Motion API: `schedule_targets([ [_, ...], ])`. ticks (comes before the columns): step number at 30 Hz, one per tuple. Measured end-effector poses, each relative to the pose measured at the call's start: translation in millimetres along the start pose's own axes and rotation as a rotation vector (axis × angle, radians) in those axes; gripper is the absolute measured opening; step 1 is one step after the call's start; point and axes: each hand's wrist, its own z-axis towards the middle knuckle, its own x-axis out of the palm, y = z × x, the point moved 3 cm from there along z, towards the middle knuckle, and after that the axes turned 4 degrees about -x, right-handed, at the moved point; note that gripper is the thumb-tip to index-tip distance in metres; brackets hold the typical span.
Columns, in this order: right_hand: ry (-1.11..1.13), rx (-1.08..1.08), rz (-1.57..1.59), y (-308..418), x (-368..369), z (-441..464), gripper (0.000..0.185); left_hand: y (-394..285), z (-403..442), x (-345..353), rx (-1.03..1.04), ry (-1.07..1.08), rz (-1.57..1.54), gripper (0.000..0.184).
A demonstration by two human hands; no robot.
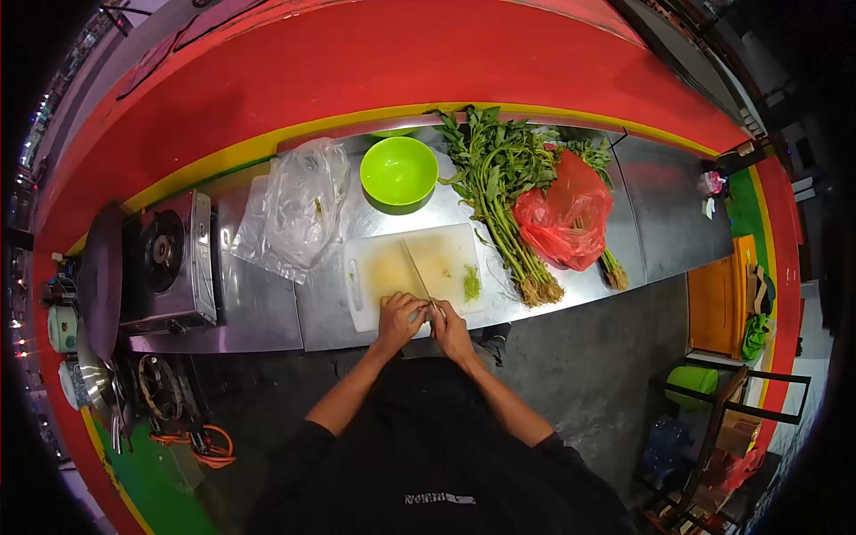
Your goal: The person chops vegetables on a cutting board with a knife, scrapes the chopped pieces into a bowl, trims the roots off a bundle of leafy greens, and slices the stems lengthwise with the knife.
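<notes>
A white cutting board (366, 245) with a yellowish stained middle lies on the metal counter. My right hand (450, 330) is closed around the handle of a knife (415, 265), whose blade points away from me over the board. Close beside it, at the board's near edge, my left hand (401, 319) has its fingers curled in; whatever they hold is hidden. Small chopped green pieces (472, 283) lie on the board's right side. Beyond the board stands a bright green bowl (399, 171).
Leafy green vegetables with roots (499, 205) lie right of the board, some inside a red plastic bag (566, 218). Clear plastic bags (303, 209) lie to the left. Farther left stands a gas stove (169, 259). A red wall (357, 71) runs behind the counter.
</notes>
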Motion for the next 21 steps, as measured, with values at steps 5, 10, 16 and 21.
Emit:
schedule_targets([
  [5, -0.019, -0.013, -0.047, -1.2, -1.8, -13.2, 0.032, 0.7, -0.4, 1.8, -0.007, -0.009, -0.014, 0.009],
  [10, -0.036, -0.007, -0.088, -2.4, 0.7, -10.8, 0.032, 0.9, -0.1, 0.8, -0.016, 0.015, -0.05, 0.009],
  [16, -0.078, -0.08, -0.078, -4.8, 6.0, -2.6, 0.032, -3.5, -1.3, -8.6, -0.003, 0.032, -0.076, 0.014],
  [21, -0.042, -0.046, -0.11, 1.2, -0.5, -7.2, 0.028, -0.6, -4.8, -4.7, -0.008, -0.007, -0.077, 0.013],
])
